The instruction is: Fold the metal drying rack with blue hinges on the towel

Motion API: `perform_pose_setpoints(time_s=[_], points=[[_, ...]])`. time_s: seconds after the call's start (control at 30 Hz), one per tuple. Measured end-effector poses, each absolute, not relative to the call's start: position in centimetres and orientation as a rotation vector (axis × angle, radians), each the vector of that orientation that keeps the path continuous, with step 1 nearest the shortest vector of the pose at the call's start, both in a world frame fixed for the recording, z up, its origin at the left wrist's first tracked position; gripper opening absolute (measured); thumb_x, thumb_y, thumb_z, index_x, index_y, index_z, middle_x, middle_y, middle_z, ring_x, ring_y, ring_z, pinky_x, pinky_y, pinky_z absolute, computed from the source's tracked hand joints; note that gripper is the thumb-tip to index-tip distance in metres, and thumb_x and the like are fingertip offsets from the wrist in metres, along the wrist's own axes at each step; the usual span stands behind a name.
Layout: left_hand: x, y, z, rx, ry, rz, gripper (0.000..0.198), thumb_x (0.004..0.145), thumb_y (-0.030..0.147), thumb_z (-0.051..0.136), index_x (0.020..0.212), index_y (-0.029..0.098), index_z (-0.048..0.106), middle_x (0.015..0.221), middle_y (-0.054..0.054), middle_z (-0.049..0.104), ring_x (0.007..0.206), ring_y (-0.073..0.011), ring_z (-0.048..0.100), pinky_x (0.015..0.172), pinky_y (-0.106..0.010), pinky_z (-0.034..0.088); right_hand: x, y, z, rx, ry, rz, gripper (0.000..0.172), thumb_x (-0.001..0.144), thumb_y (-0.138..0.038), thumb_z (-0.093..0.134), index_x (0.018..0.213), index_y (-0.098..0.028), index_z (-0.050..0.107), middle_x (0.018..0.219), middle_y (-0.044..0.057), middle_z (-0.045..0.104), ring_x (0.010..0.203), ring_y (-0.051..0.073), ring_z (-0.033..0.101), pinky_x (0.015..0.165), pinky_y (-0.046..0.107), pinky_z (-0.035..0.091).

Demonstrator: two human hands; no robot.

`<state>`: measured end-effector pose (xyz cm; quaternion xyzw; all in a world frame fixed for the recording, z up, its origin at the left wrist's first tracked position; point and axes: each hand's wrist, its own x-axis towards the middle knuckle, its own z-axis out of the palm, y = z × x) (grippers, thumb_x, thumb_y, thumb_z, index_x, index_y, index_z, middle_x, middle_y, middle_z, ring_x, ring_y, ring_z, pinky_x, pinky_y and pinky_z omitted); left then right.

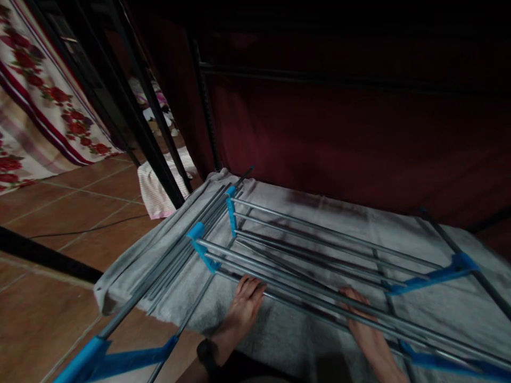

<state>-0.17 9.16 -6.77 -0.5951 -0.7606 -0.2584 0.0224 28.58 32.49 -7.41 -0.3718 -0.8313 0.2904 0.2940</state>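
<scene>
A partly joined rack of grey metal tubes [279, 264] with blue plastic brackets [202, 247] lies across the pale cloth before me. My left hand [246, 302] has its fingers curled over the lowest front tube, near the left bracket; a dark band is round its wrist. Farther right, my right hand [361, 314] reaches in among the front tubes, its fingers bent round them and partly hidden behind the upper one. More blue brackets [437, 274] sit at the right end. Loose grey tubes [170, 268] lie side by side to the left of the rack.
Grey-white cloth [275, 194] covers the low surface under the rack. Black metal posts [131, 106] stand at the left, beside brown floor tiles [99, 207] with a dark cable. A dark red sheet [339, 143] hangs behind. Flowered fabric [51, 101] hangs at far left.
</scene>
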Motion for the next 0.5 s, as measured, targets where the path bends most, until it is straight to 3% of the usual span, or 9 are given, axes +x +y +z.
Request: perform_pose_setpoints(time_s=[0.17,0.33,0.5], points=[[-0.7,8.0,-7.9,-1.781,-2.308,-0.793,0.039,0.096,0.014,0.043,0.127,0.028,0.062,0.131,-0.004,0.063,0.129,-0.0235,0.053,0.114,-0.052,0.044,29.7,31.2,-8.2,-0.891,-2.317,0.601,0.03,0.085,-0.032,0.044,0.097,-0.03,0.072,0.098,0.008,0.072,0.098,0.031,0.068,0.093,0.054,0.054],[-1.4,7.8,-7.9,-1.748,-2.26,-0.873,0.034,0.097,0.018,0.042,0.12,0.025,0.066,0.126,-0.006,0.065,0.123,-0.0249,0.058,0.108,-0.048,0.049,29.5,28.6,-7.9,-1.078,-2.294,0.466,0.032,0.092,-0.038,0.043,0.101,-0.029,0.072,0.098,0.008,0.073,0.105,0.032,0.066,0.104,0.056,0.047],[-1.8,8.0,-6.4,-1.826,-2.067,-0.879,0.037,0.093,0.011,0.046,0.125,0.022,0.06,0.116,-0.007,0.068,0.109,-0.0221,0.063,0.096,-0.036,0.052,28.6,26.4,-5.9,-1.038,-2.23,0.293,0.024,0.097,-0.032,0.045,0.102,-0.025,0.067,0.097,0.008,0.073,0.095,0.027,0.067,0.089,0.049,0.057]])
